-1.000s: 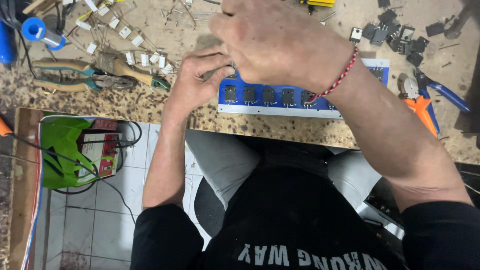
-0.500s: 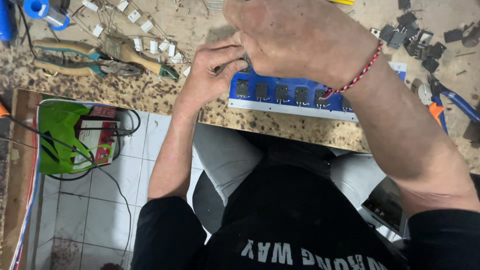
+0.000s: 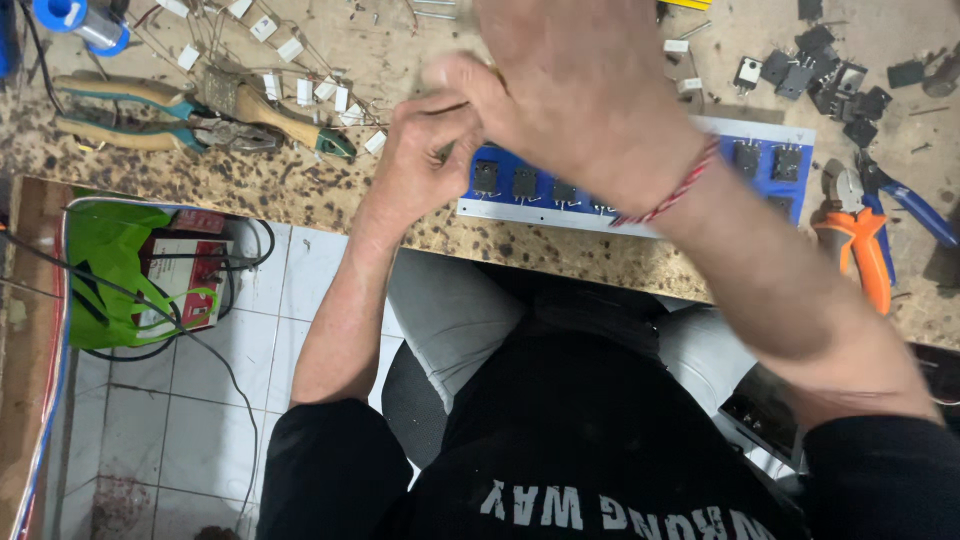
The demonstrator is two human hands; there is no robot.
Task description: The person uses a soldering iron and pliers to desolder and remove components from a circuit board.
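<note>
Counter (image 3: 300, 195) edge runs across in front of me, tiled floor (image 3: 200, 380) below on the left with a green bag (image 3: 105, 265) down there. Not much bare room up top: two pliers (image 3: 150, 115) lie far left, a blue spool (image 3: 75, 15) above them, small white parts (image 3: 290, 48) scattered beside. My left hand (image 3: 425, 165) is curled, fingertips pinched together on something too small and blurred to make out, right at the left end of the blue board (image 3: 640, 185), which sits along the counter's near edge. I count four black parts in its front row, two more at its right end. My right hand (image 3: 585, 95) hovers over the board, fingers closed toward the left; what it grips, I cannot tell. Far right: orange cutters (image 3: 855, 245), blue-handled pliers (image 3: 910, 200), a heap of black parts (image 3: 825, 70).
</note>
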